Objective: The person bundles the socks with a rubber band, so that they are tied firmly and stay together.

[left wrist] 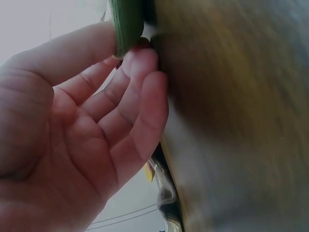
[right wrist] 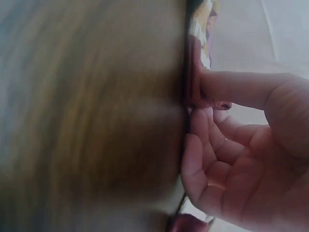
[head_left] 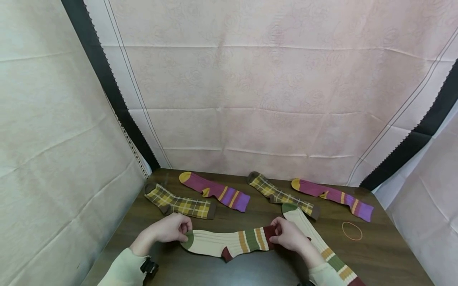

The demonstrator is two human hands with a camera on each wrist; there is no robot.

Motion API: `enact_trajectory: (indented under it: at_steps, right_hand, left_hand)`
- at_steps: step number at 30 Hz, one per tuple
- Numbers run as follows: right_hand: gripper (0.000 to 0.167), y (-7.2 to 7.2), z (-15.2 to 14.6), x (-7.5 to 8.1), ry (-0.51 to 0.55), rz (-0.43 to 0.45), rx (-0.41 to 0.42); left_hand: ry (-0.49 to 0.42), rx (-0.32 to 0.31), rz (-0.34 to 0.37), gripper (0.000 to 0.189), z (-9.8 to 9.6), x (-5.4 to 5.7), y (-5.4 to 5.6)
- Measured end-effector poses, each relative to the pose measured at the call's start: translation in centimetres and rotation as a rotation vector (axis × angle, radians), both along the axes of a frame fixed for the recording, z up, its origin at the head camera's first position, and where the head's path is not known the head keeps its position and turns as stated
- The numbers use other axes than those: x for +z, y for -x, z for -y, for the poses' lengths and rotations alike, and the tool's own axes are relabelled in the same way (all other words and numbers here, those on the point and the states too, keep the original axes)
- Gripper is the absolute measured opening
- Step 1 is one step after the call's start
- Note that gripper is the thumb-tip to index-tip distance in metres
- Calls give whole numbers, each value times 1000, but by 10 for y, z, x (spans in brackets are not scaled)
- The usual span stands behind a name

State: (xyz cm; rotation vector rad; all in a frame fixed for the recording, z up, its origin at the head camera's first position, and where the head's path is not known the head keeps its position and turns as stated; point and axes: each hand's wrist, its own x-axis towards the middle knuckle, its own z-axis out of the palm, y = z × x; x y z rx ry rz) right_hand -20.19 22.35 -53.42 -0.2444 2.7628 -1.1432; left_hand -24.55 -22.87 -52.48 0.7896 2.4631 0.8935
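A cream sock (head_left: 211, 243) with a green toe, maroon heel and striped cuff stretches sideways between both hands at the front of the table. The left hand (head_left: 171, 228) pinches its toe; in the left wrist view the green toe fabric (left wrist: 128, 29) sits between thumb and fingers. At the other end, the right hand (head_left: 288, 235) pinches the maroon cuff, and the right wrist view shows that maroon fabric (right wrist: 194, 77) under the thumb. A second cream sock (head_left: 302, 222) lies slanting beside and partly behind the right hand and forearm.
Behind lie a yellow plaid sock (head_left: 186, 206) and a purple sock (head_left: 214, 190) on the left, another plaid sock (head_left: 280, 194) and another purple sock (head_left: 330, 194) on the right. A rubber band (head_left: 352, 231) rests on the wooden table (head_left: 390, 246). Pale cloth walls (head_left: 250, 99) enclose it.
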Motion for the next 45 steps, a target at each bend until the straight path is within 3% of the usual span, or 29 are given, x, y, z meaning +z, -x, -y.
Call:
enact_trajectory:
  at_steps: [13,45]
  right_hand:
    - [38,-11,-17,8,-40,72,124]
    - [38,-17,-21,8,20,107,112]
  left_hand:
    - [-9,22,-76,21,-17,-1,4]
    - [-23,40,-84,20,-25,0,7]
